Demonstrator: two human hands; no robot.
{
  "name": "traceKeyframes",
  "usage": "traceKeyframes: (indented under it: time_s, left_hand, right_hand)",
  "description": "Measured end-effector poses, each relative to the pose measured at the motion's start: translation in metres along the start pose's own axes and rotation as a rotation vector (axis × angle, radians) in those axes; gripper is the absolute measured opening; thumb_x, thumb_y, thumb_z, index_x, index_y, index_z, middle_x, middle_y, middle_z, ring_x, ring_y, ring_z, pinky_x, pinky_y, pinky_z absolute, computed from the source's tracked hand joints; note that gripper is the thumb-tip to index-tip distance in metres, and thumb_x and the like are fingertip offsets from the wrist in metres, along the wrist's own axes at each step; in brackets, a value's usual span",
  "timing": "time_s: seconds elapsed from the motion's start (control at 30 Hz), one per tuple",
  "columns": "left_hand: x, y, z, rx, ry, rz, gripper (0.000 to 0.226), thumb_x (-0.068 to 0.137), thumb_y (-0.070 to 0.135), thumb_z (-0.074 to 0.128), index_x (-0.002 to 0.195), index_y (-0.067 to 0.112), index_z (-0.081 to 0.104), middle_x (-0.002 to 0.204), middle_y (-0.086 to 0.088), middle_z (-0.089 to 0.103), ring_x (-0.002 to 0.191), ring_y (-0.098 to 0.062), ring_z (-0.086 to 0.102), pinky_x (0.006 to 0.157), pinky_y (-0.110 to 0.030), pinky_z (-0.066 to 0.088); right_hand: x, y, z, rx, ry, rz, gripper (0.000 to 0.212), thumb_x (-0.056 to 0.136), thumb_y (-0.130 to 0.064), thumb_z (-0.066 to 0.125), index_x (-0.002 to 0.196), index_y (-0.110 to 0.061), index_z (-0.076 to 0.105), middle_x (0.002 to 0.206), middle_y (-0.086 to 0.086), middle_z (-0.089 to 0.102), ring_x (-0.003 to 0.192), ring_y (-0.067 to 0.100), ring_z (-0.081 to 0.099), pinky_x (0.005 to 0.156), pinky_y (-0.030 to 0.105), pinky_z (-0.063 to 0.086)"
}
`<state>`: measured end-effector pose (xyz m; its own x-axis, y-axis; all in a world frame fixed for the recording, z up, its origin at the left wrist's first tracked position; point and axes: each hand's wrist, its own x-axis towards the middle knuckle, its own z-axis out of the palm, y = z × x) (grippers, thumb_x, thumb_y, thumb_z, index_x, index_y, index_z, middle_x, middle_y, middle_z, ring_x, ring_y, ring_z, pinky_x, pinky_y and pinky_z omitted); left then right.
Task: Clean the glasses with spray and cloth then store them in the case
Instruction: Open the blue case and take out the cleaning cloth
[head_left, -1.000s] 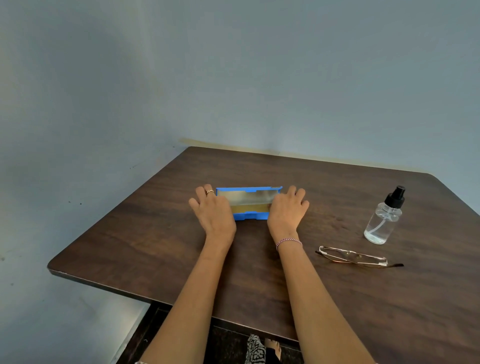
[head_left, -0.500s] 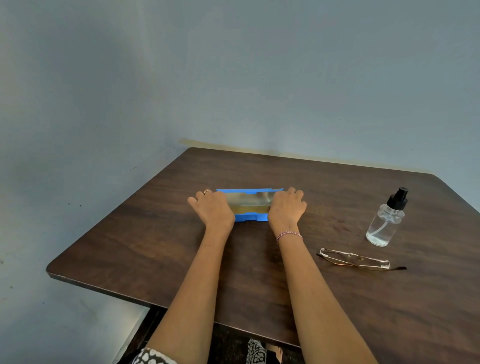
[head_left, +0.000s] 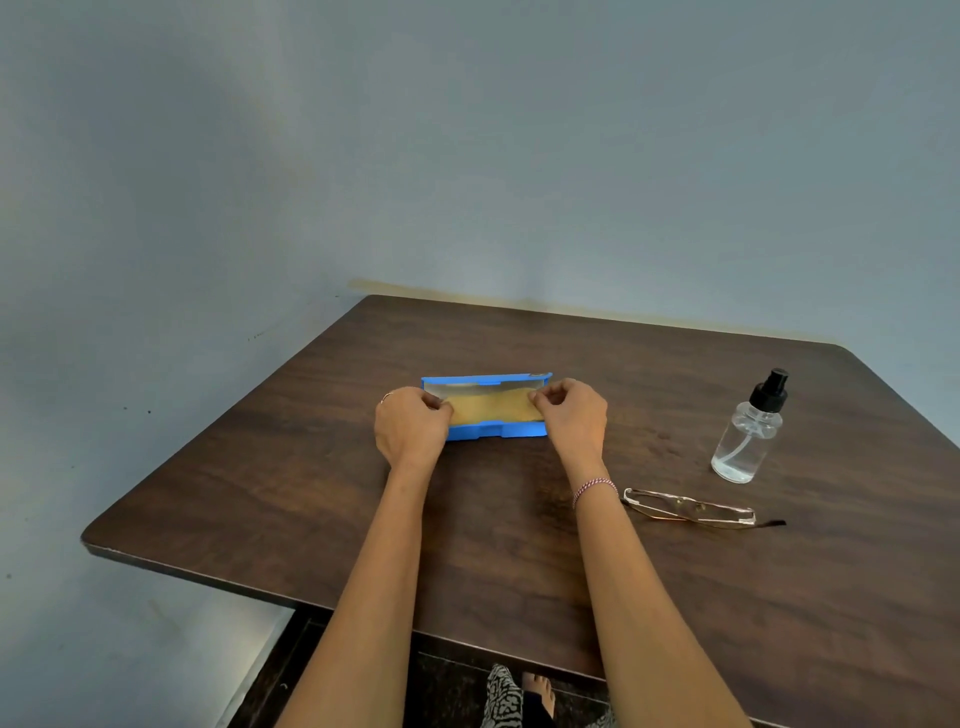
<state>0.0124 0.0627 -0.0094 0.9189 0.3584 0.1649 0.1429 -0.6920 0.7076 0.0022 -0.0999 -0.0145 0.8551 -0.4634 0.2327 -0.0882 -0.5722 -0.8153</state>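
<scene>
A blue glasses case (head_left: 493, 429) lies open in the middle of the dark wooden table (head_left: 311, 493), its lid raised toward the wall. A yellow cloth (head_left: 491, 406) lies inside it. My left hand (head_left: 410, 428) pinches the cloth's left end and my right hand (head_left: 574, 415) pinches its right end. The folded glasses (head_left: 691, 510) rest on the table to the right of my right wrist. A clear spray bottle (head_left: 745, 434) with a black pump stands upright behind them.
The table stands in a corner against grey-blue walls. Its near edge runs diagonally from the left; below it the floor and my foot (head_left: 537, 693) show.
The case lid has swung further open, showing the yellow cloth. Both hands have moved from flat on the case ends to pinching the cloth's ends.
</scene>
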Motion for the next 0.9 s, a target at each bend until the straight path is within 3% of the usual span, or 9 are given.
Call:
traceKeyframes:
  time_s: [0.17, 0.3, 0.37, 0.43, 0.53, 0.63, 0.8, 0.9]
  left_hand:
    - [-0.007, 0.008, -0.012, -0.198, -0.053, -0.076, 0.016, 0.083, 0.025, 0.067, 0.096, 0.015, 0.069, 0.101, -0.003, 0.067, 0.097, -0.016, 0.059, 0.071, -0.026, 0.041]
    - [-0.012, 0.012, -0.02, -0.359, -0.103, -0.103, 0.011, 0.084, 0.024, 0.066, 0.082, 0.014, 0.061, 0.086, -0.002, 0.061, 0.082, -0.016, 0.055, 0.06, -0.024, 0.04]
    - [-0.013, 0.015, -0.023, -0.535, -0.187, -0.181, 0.016, 0.085, 0.022, 0.064, 0.075, 0.012, 0.056, 0.086, -0.006, 0.057, 0.076, -0.017, 0.055, 0.062, -0.028, 0.047]
    - [-0.019, 0.018, -0.026, -0.822, -0.312, -0.347, 0.009, 0.086, 0.013, 0.061, 0.082, 0.008, 0.055, 0.091, -0.012, 0.055, 0.078, -0.023, 0.059, 0.068, -0.035, 0.056]
    - [-0.032, 0.017, -0.025, -1.059, -0.437, -0.466, 0.012, 0.085, -0.002, 0.055, 0.097, -0.001, 0.05, 0.098, -0.021, 0.057, 0.073, -0.027, 0.062, 0.05, -0.033, 0.059]
    - [-0.048, 0.015, -0.018, -1.139, -0.494, -0.451, 0.022, 0.085, -0.01, 0.056, 0.103, 0.0, 0.047, 0.107, -0.024, 0.054, 0.076, -0.029, 0.061, 0.047, -0.033, 0.058]
    - [-0.065, 0.024, -0.006, -1.091, -0.523, -0.474, 0.043, 0.086, -0.011, 0.057, 0.126, -0.002, 0.043, 0.118, -0.023, 0.051, 0.093, -0.032, 0.057, 0.074, -0.046, 0.051]
    - [-0.073, 0.028, 0.002, -1.07, -0.53, -0.471, 0.038, 0.088, -0.01, 0.054, 0.125, -0.002, 0.046, 0.109, -0.02, 0.057, 0.089, -0.029, 0.06, 0.071, -0.043, 0.053]
  right_hand:
    - [-0.01, -0.006, -0.009, 0.157, 0.028, 0.013, 0.015, 0.087, -0.023, 0.065, 0.095, -0.01, 0.065, 0.088, -0.001, 0.061, 0.082, 0.009, 0.054, 0.056, 0.012, 0.036]
    - [-0.016, -0.009, -0.02, 0.277, 0.056, 0.023, 0.012, 0.086, -0.022, 0.063, 0.091, -0.011, 0.063, 0.081, -0.002, 0.062, 0.074, 0.009, 0.055, 0.055, 0.013, 0.039]
    - [-0.016, -0.01, -0.028, 0.338, 0.042, 0.028, 0.007, 0.086, -0.017, 0.063, 0.091, -0.013, 0.062, 0.08, -0.002, 0.062, 0.073, 0.007, 0.055, 0.057, 0.012, 0.04]
    - [-0.017, -0.009, -0.035, 0.439, 0.008, 0.063, 0.011, 0.086, -0.01, 0.064, 0.095, -0.014, 0.059, 0.082, 0.0, 0.064, 0.077, 0.011, 0.058, 0.061, 0.016, 0.047]
    - [-0.019, -0.006, -0.042, 0.524, -0.014, 0.111, 0.022, 0.083, -0.006, 0.068, 0.1, -0.015, 0.057, 0.076, -0.001, 0.065, 0.078, 0.015, 0.061, 0.069, 0.032, 0.054]
    - [-0.023, -0.005, -0.048, 0.535, -0.003, 0.1, 0.025, 0.08, -0.006, 0.07, 0.1, -0.015, 0.057, 0.075, -0.001, 0.065, 0.078, 0.016, 0.061, 0.074, 0.035, 0.054]
    - [-0.033, -0.008, -0.053, 0.322, 0.037, -0.067, 0.026, 0.078, -0.006, 0.071, 0.093, -0.022, 0.058, 0.07, -0.008, 0.061, 0.07, 0.011, 0.058, 0.073, 0.03, 0.052]
    - [-0.042, -0.015, -0.05, 0.192, 0.014, -0.169, 0.026, 0.077, -0.007, 0.069, 0.096, -0.023, 0.061, 0.072, -0.01, 0.061, 0.073, 0.012, 0.061, 0.072, 0.028, 0.051]
